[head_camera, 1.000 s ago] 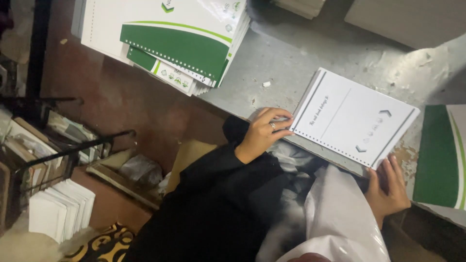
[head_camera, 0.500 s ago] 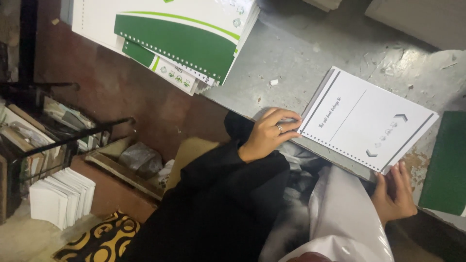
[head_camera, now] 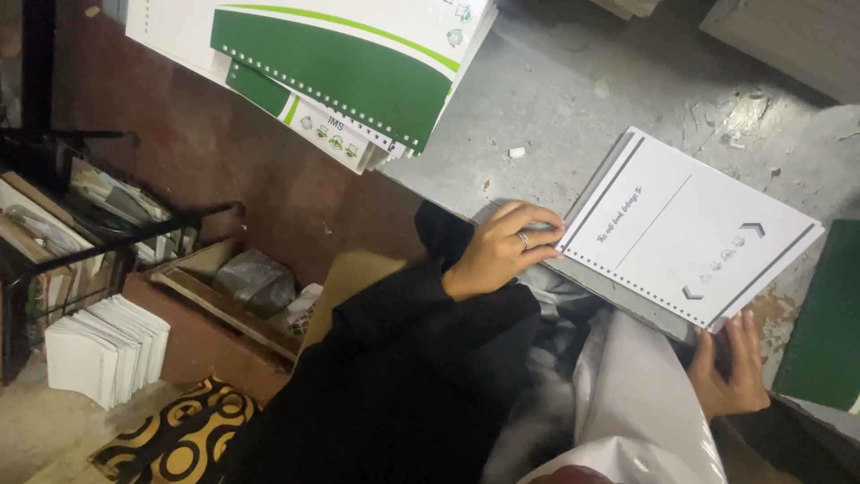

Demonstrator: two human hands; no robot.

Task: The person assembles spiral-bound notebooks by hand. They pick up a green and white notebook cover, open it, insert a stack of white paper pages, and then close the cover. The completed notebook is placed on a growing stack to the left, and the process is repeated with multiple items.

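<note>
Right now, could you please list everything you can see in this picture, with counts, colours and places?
white pad: one, white with punched edge, on the table's near edge
table: one, grey and worn, upper right
covers: a stack, green and white, overhanging the table's top left
green sheet: one, green, far right
paper stack: one, white, on the floor at lower left
rack: one, black metal, left
mat: one, black and yellow, bottom left
left hand: one, ringed, on the pad's left corner
right hand: one, at the pad's lower right corner
</note>
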